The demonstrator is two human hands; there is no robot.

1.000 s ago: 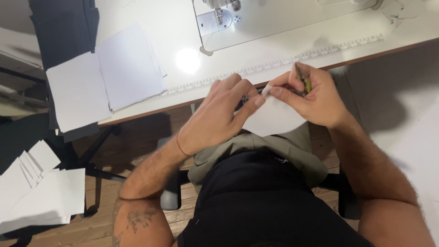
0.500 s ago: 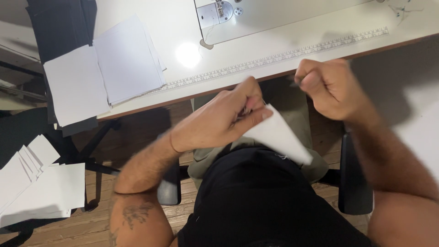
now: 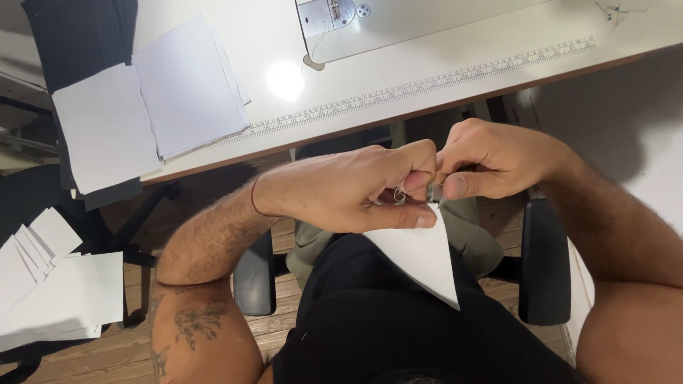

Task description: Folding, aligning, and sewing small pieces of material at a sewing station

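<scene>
Left hand [image 3: 356, 188] pinches the top corner of a white fabric piece [image 3: 420, 259], thumb pressed along its edge. Right hand [image 3: 491, 160] is closed tight at 3 o'clock of the left, fingertips meeting at the same corner; a thin thread [image 3: 400, 193] shows there. The piece hangs over the lap, below the table [image 3: 455, 53] edge. Fabric stacks [image 3: 153, 99] lie at 10 o'clock, more stacks [image 3: 50, 284] at 8 o'clock. No containers visible.
</scene>
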